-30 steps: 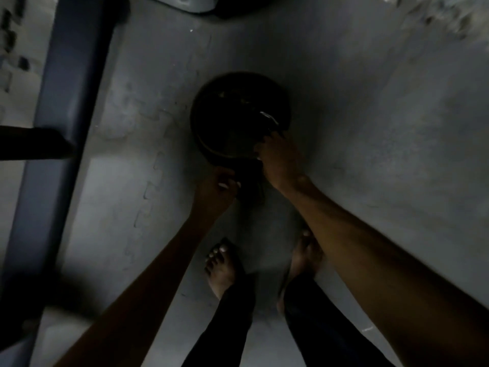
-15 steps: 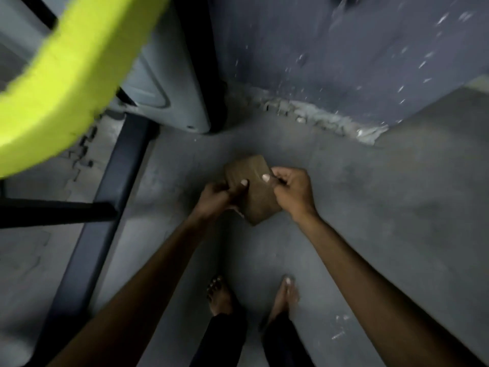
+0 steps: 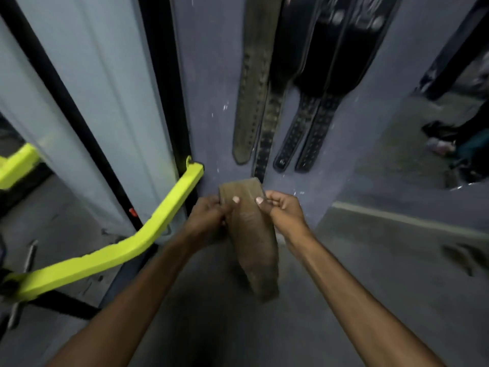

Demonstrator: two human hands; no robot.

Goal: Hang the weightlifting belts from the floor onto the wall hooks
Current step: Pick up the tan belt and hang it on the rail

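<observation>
Below the hung belts (image 3: 267,102) on the wall (image 3: 211,75), left hand (image 3: 209,218) and right hand (image 3: 284,210) pinching brown belt (image 3: 251,234).

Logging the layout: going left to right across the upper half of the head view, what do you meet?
In order: pale machine panel → black upright → olive hanging belt → black hanging belts → dark post. The brown belt, held by the left hand and right hand, lies lower and is left out.
</observation>
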